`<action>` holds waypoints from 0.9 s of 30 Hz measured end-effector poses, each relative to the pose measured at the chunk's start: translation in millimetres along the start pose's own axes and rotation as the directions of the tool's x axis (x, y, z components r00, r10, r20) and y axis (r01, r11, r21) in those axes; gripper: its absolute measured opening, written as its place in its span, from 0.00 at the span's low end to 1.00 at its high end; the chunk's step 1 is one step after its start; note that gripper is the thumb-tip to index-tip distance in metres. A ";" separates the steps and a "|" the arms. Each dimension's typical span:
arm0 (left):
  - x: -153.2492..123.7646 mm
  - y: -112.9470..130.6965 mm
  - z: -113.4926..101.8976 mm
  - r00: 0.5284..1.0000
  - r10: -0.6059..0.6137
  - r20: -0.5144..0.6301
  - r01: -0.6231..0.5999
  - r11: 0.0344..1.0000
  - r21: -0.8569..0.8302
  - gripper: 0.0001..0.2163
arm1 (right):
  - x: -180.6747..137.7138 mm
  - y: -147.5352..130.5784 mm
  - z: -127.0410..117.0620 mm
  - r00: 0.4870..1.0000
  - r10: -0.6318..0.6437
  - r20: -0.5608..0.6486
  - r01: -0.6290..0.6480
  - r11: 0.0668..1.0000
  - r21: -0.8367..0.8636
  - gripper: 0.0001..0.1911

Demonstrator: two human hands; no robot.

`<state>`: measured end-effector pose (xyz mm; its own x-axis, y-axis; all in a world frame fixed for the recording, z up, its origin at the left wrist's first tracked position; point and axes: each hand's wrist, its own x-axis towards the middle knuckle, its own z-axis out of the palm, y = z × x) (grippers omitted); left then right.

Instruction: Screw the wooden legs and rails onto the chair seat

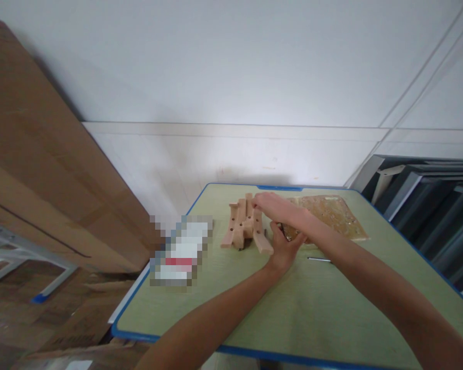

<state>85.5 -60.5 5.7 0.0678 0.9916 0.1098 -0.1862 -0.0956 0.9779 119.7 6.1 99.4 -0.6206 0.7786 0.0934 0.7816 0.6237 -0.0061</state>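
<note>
Woodwork might shift if the right hand presses its far right unevenly. The left hand (neither grip is clear) could snag 1 plastic bag.

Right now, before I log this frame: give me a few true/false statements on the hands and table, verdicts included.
1. The right hand is at the far right part of the holed wooden pieces. True.
2. The left hand is on the cardboard. False: it is near the left end of the translucent bag.
3. The thin metal rod lies on the wooden pieces. False: it lies on the table.
4. The table has a blue edge. True.
</note>
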 end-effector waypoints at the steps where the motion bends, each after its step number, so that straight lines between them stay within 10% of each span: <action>1: -0.3 -0.6 -0.7 1.000 -0.010 0.007 0.010 1.000 0.018 0.26 | -2.9 0.7 -3.9 0.999 -0.019 -0.029 0.020 1.000 0.019 0.09; 15: 2.3 -4.5 -4.9 0.998 0.027 0.058 -0.026 0.999 -0.021 0.26 | -98.6 23.5 -46.2 0.980 0.068 -0.187 0.002 0.938 0.346 0.14; 20: 2.0 -3.6 -6.3 0.999 -0.034 0.014 0.034 0.999 -0.037 0.33 | -132.9 36.1 -35.0 0.950 0.294 -0.108 -0.130 0.683 0.718 0.16; 27: 9.5 4.4 -8.7 0.975 -0.197 0.100 0.213 0.961 -0.179 0.40 | -163.0 54.4 -7.8 0.837 0.518 -0.176 -0.164 0.545 0.822 0.18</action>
<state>76.8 -50.8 9.5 0.2012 0.9772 -0.0679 -0.3400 0.1346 0.9307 263.9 -87.4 91.6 -0.1037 0.9626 0.2502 0.4759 0.2689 -0.8374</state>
